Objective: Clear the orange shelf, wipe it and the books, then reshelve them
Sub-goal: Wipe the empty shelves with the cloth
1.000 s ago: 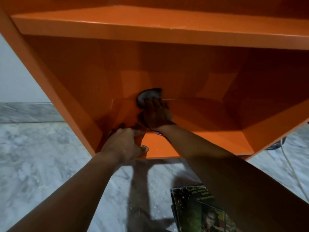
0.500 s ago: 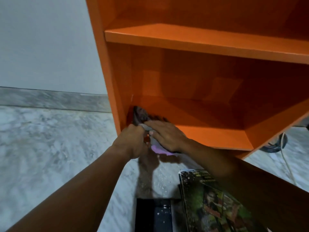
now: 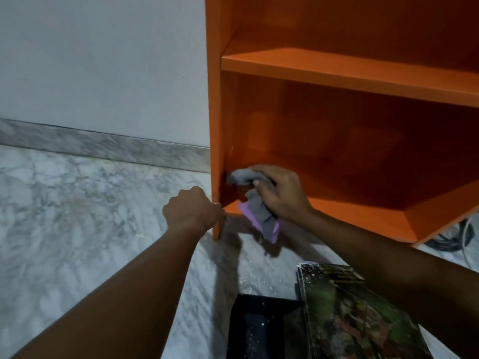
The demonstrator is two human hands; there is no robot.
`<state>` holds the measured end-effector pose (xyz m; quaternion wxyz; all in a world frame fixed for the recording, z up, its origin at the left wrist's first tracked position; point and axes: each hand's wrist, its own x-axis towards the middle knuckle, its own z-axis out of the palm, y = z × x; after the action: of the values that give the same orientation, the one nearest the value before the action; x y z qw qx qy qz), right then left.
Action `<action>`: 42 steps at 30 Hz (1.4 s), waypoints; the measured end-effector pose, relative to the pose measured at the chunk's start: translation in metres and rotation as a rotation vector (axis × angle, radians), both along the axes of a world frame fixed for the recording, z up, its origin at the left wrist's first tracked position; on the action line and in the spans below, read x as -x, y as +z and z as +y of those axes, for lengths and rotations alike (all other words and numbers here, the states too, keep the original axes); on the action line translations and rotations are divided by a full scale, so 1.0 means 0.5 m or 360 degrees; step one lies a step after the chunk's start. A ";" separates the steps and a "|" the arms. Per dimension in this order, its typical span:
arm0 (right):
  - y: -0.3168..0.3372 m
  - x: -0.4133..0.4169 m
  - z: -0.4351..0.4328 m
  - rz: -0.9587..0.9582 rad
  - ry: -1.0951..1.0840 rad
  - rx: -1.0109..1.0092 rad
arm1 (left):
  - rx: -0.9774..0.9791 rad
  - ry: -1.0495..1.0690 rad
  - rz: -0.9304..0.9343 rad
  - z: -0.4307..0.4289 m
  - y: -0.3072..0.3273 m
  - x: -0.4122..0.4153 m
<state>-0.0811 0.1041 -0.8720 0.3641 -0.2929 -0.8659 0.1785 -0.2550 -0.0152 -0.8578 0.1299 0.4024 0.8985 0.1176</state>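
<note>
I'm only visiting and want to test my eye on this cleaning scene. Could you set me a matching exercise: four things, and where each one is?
Things:
1 cloth
2 left hand
3 green-covered book
4 cable

Places:
A flat on the floor, nearest the camera
B gripping the left side panel of the orange shelf
C held by the right hand at the bottom compartment's left corner
D on the floor beyond the shelf's right end

Pairs: 1-C, 2-B, 3-A, 4-D

Smooth, faintly glossy orange shelf (image 3: 347,73) – soft grey-and-lilac cloth (image 3: 255,203), polished veined marble floor (image 3: 77,203), glossy book cover (image 3: 350,314).
</note>
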 end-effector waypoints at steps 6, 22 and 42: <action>-0.048 0.100 0.185 -0.0212 -0.0495 0.0606 | -0.0117 -0.0123 -0.0087 0.037 -0.015 0.011; -0.094 0.230 0.172 -0.0691 -0.0519 0.0338 | -0.0056 -0.0621 0.0034 0.049 -0.004 0.071; -0.032 0.070 -0.120 -0.0977 0.0383 -0.1122 | -0.0242 -0.0394 -0.0867 -0.077 0.020 0.033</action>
<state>-0.1164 0.0439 -0.8881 0.1455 -0.0884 -0.9688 -0.1799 -0.2717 -0.0537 -0.8480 0.3489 0.4711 0.7634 0.2713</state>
